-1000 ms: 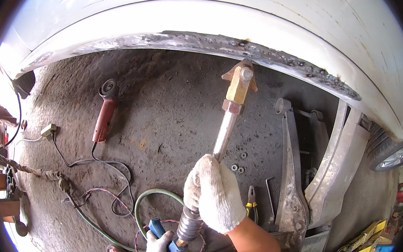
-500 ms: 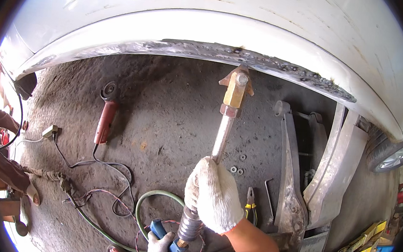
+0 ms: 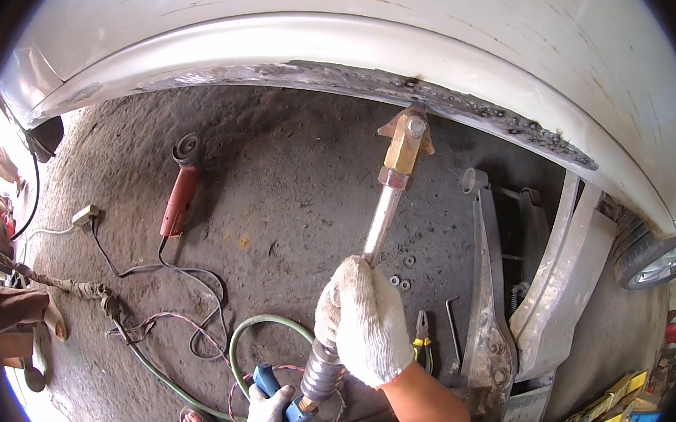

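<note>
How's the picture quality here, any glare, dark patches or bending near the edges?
Head view: sunlight glares on the white car body panel at the top and blows out the left rim; the ground under the arch lies in even shade; the fisheye bends the arch edge and blackens the corners; the right hand on the long tool is sharp.

1. The car body panel (image 3: pixel 367 47) arches across the top, at 12 o'clock.
2. The long tool (image 3: pixel 386 207) runs from its tip at the panel's lower edge down to the right hand (image 3: pixel 360 332), at 6 o'clock.
3. The left hand (image 3: pixel 268 412) lies just left of and below the right hand.
4. The angle grinder (image 3: pixel 180 195) lies on the ground (image 3: pixel 293 176) at 9 o'clock of the tool.
5. The pliers (image 3: pixel 421 340) lie just right of the right hand, at 3 o'clock.
6. The hose (image 3: pixel 253 331) curves left of the hands.
</note>
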A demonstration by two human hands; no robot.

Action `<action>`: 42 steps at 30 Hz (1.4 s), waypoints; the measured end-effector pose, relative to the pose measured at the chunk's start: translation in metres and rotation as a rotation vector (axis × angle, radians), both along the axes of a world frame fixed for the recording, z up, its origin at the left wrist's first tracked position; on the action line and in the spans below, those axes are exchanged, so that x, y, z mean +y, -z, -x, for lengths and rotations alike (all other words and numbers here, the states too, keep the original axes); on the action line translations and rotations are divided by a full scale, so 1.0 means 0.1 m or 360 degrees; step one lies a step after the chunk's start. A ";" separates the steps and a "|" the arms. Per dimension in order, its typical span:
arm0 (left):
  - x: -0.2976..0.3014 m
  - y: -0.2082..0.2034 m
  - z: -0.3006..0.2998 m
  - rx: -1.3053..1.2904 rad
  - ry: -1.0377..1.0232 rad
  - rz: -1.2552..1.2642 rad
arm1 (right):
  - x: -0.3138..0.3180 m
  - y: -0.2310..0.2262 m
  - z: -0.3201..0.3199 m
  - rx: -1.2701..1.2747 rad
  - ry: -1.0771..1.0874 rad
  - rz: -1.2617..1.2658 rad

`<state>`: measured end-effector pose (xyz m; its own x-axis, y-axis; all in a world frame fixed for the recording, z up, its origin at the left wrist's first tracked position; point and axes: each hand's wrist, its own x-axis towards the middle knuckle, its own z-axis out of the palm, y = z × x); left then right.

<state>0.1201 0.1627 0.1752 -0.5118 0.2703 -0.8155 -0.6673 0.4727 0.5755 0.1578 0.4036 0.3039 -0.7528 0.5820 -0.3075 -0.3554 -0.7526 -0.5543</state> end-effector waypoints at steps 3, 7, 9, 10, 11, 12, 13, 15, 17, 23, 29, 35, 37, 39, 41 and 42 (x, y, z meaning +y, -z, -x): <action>-0.29 0.28 0.07 0.0253 0.0292 0.0174 | -0.08 0.06 0.03 -0.0145 0.0015 -0.0590; -0.11 -0.11 0.28 0.0294 0.0917 0.0216 | -0.07 0.03 -0.04 -0.0100 0.0128 -0.0366; -0.30 0.21 0.12 0.0371 0.0722 0.0475 | -0.16 -0.12 0.07 -0.0374 0.0350 -0.0367; -0.34 0.18 0.12 0.0323 0.0673 0.0424 | -0.20 -0.09 0.07 -0.0355 0.0360 -0.0390; -0.35 0.16 0.11 0.0256 0.0662 0.0333 | -0.28 -0.18 0.14 -0.0485 0.0469 -0.0486; -0.38 0.11 0.19 0.0185 0.0674 0.0330 | -0.31 -0.19 0.20 -0.0546 0.0452 -0.0487; -0.38 0.13 0.11 0.0240 0.0650 0.0358 | -0.28 -0.18 0.12 -0.0650 0.0454 -0.0507; -0.38 0.10 0.05 0.0364 0.0657 0.0438 | -0.22 -0.19 0.03 -0.0422 0.0311 -0.0364; -0.45 0.33 0.05 0.0198 0.0661 0.0405 | -0.21 -0.12 0.01 -0.0241 0.0180 -0.0326; 0.04 -0.24 0.05 -0.0096 0.0066 0.0148 | 0.05 -0.05 0.05 -0.0388 0.0017 -0.1109; -0.07 -0.04 0.04 -0.0145 -0.0096 -0.0073 | -0.26 0.11 -0.19 -0.0186 -0.0525 -0.0508; -0.18 0.05 0.08 -0.0108 -0.0124 -0.0053 | 0.25 -0.25 0.17 0.0065 -0.0305 -0.0427; -0.21 0.07 0.05 -0.0137 -0.0099 -0.0074 | -0.11 -0.03 -0.02 0.0013 -0.0401 -0.0464; -0.13 0.04 0.03 -0.0114 -0.0080 -0.0075 | -0.51 0.25 -0.22 -0.0069 -0.0398 -0.0382; -0.30 0.35 -0.06 -0.0169 -0.0127 -0.0255 | -0.52 0.19 -0.26 0.0058 -0.0468 -0.0232; -0.45 0.59 -0.05 -0.0251 -0.0158 -0.0277 | -0.50 0.19 -0.22 0.0001 -0.0527 -0.0296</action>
<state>0.1254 0.1178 0.1165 -0.4130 0.3686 -0.8328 -0.7935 0.3032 0.5277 0.1798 0.3537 0.2852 -0.9095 0.3532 -0.2193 -0.1101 -0.7134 -0.6921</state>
